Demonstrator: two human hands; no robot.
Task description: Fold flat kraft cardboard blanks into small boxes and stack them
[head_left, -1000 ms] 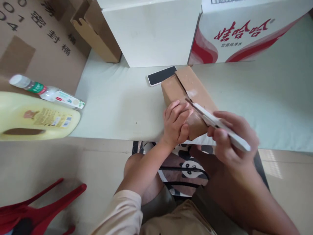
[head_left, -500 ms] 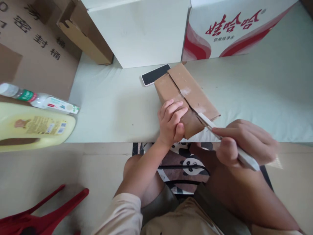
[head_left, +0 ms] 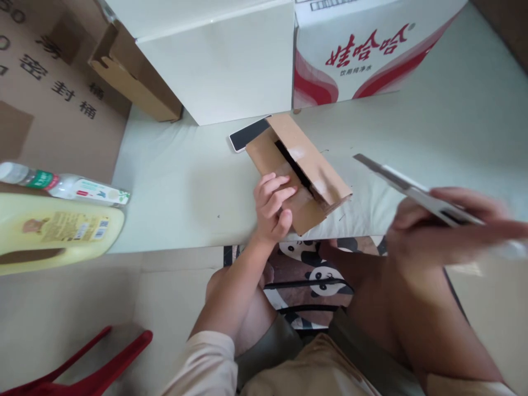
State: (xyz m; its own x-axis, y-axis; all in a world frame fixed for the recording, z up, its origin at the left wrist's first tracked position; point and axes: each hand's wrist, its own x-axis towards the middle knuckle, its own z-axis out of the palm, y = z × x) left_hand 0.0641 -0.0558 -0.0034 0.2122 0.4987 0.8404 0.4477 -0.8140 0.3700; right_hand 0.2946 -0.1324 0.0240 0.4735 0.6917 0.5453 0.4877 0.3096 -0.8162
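Note:
A small brown cardboard box (head_left: 267,155) sits near the front edge of the cloth-covered table, with a dark gap between its top flaps. My left hand (head_left: 272,212) rests on the box's near side, fingers bent over the flap. To the right, clear of the box, my right hand (head_left: 437,231) holds a utility knife (head_left: 406,186), its blade out and pointing up and left. That hand is partly blurred. A phone (head_left: 247,135) lies flat behind the box, partly covered by it.
At the back stand a white box (head_left: 218,66), a red-and-white carton (head_left: 363,60) and a brown carton (head_left: 136,71). A clear bottle (head_left: 61,184) and a yellow jug (head_left: 82,220) lie at left. Something red (head_left: 111,363) is on the floor.
The knife has come out of the box's seam and moved right with my right hand. The gap between the flaps is wider. The view has shifted slightly.

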